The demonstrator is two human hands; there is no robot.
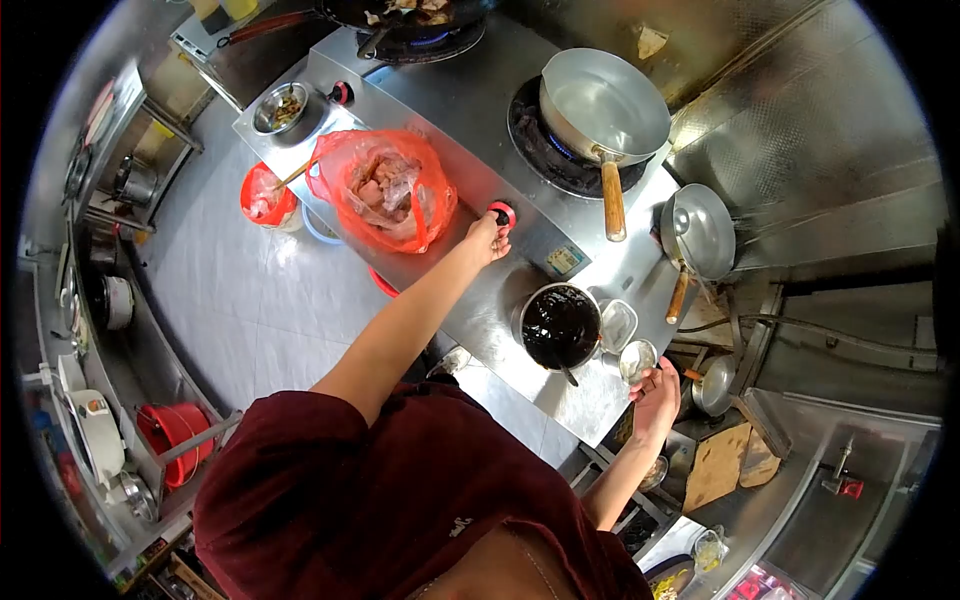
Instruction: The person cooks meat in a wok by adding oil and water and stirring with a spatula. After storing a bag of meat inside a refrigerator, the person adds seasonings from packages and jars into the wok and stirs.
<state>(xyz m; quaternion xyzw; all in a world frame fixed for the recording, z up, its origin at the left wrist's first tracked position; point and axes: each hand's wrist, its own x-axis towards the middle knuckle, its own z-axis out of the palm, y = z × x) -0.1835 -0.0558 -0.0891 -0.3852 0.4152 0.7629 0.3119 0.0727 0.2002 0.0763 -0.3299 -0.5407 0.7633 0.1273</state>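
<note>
My left hand [487,240] is closed around a red-and-black stove knob [502,213] on the front of the steel cooktop. At the counter's right edge, the fingers of my right hand [655,402] hold the rim of a small clear bowl [637,361]. Just left of it sits a second clear container [618,325], and beside that a metal pot of dark sauce [560,325] with a utensil in it. Behind the knob, a silver saucepan [605,105] with a wooden handle stands over a blue flame.
A red plastic bag of raw meat [385,190] lies on the counter at left, near a metal bowl of food [280,108]. A wok [410,15] is on the back burner. Another wooden-handled saucepan [700,235] stands at right. A red bucket [268,195] is left of the bag.
</note>
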